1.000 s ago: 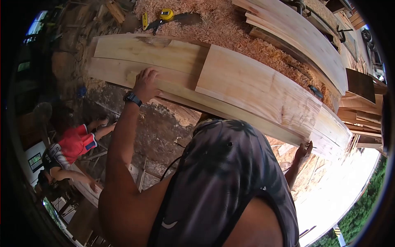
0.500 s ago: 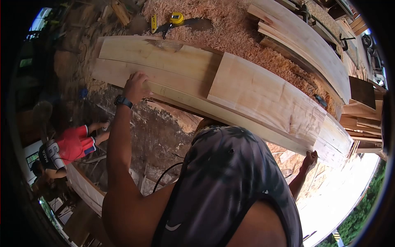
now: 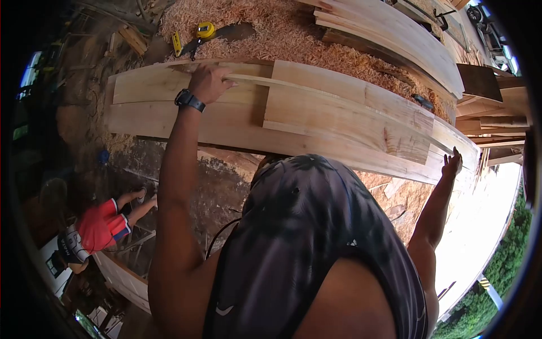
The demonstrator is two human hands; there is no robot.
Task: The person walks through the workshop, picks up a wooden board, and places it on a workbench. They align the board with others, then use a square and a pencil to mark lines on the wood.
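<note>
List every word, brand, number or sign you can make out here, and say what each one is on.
"MAYA", probably: blurred letters on the co-worker's shirt; the pale figure beside them is unreadable.
No word, only a white swoosh mark: the dark patterned tank top.
Too small to read: any markings on the yellow tape measure.
Too small to read: the face of the black wristwatch.

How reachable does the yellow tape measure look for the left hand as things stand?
Probably yes: the left hand is near it, with only the boards' far edge and wood shavings seen between. It would likely have to release the thin wooden strip before picking up the yellow tape measure.
</note>
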